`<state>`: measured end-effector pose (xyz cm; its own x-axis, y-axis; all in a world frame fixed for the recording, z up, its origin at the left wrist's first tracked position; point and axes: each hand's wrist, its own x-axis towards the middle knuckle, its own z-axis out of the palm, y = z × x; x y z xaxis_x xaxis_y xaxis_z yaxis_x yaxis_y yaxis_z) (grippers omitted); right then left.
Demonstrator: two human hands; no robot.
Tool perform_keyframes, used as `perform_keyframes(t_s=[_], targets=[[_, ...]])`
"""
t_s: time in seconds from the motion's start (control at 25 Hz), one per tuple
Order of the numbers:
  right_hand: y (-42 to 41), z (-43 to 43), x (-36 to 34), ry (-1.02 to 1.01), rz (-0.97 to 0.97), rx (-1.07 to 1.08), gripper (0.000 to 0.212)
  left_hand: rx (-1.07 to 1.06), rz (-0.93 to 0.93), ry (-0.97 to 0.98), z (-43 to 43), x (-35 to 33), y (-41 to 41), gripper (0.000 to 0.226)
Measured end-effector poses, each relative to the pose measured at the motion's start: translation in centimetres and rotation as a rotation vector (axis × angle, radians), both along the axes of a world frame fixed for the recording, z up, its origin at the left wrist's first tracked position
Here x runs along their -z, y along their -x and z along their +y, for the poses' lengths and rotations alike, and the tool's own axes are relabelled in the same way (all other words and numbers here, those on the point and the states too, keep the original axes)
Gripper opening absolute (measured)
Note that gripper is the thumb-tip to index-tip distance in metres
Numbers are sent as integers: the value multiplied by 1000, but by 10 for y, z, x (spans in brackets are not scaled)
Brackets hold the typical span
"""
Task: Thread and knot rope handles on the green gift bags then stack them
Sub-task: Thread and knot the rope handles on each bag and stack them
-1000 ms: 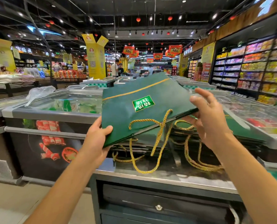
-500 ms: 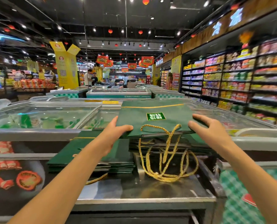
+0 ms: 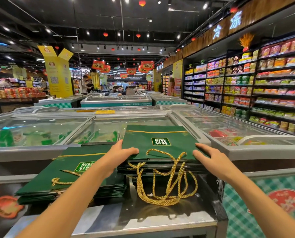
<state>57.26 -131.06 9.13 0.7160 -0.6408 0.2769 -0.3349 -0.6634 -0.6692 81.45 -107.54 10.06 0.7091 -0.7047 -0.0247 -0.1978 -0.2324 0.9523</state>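
Seating the top green gift bag (image 3: pixel 160 141) flat on the right stack (image 3: pixel 160 169), rope handles (image 3: pixel 169 186) dangling off its near edge between both hands: left hand (image 3: pixel 121 155) thumb lies on the near-left corner, other fingers hidden; right hand (image 3: pixel 210 157) fingers spread on the near-right corner.

Lit wall sign (image 3: pixel 226 25): "冷冻". Label (image 3: pixel 161 141) on green gift bag (image 3: pixel 176 148): upside down, unreadable.
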Motion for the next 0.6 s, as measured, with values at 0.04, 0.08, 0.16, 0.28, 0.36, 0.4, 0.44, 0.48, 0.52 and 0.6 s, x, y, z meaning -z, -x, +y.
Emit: perform_keyframes(t_s=[0.04, 0.08, 0.16, 0.28, 0.36, 0.4, 0.44, 0.48, 0.52, 0.6], targets=[[0, -1, 1, -5, 16, -11, 58, 2, -5, -28, 0, 3, -2, 122], [0, -2, 1, 1, 30, -22, 58, -9, -14, -67, 1, 3, -3, 123], [1, -5, -4, 30, 53, -51, 57, -17, -99, -128, 3, -3, -2, 117], [-7, -6, -29, 111, 24, -64, 56, -69, -456, -160, -2, -28, -7, 85], [-28, -7, -47, 206, 51, -78, 57, -49, -668, -185, -14, -54, -9, 72], [-43, -8, -53, 252, 93, -101, 60, -9, -770, -253, -26, -62, -13, 69], [-60, -9, -56, 282, 154, -131, 64, 41, -858, -348, -40, -66, -16, 67], [-76, -9, -57, 297, 224, -158, 69, 100, -926, -447, -53, -65, -20, 67], [-92, -11, -54, 304, 302, -173, 75, 151, -989, -541, -65, -60, -24, 67], [-114, -15, -42, 315, 463, -162, 87, 207, -1049, -678, -81, -44, -32, 69]])
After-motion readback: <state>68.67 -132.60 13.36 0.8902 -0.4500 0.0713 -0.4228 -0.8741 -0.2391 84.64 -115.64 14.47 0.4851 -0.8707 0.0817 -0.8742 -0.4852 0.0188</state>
